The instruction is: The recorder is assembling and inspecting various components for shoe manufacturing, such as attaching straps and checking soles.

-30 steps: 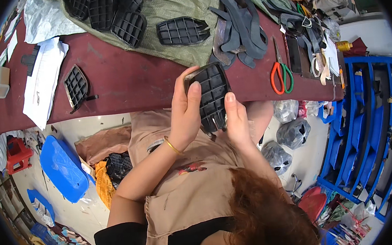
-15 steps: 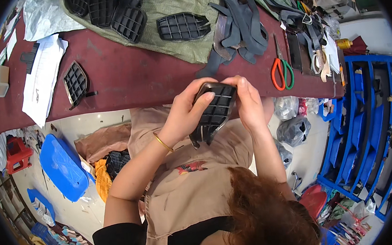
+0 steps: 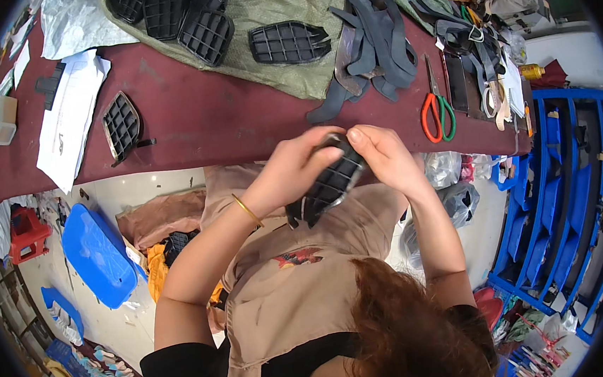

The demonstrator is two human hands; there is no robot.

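Between my hands, over my lap at the table's front edge, a black grid-patterned pad is held tilted, its slit end pointing down toward my apron. My left hand grips its left side and upper edge, thumb across the face. At the pad's upper right corner, my right hand pinches the edge between thumb and fingers. A similar pad with a short dark strip lies on the maroon table to the left. Another pad rests on the green woven sheet ahead.
More black pads are heaped at the far edge. Dark grey straps lie right of them, near red-and-green-handled scissors. Papers lie at left. A blue rack stands right; a blue bin is on the floor.
The pad has turned, its upper end swinging rightward. My right hand has shifted from along its side to pinching the upper corner, and my right elbow has moved outward.
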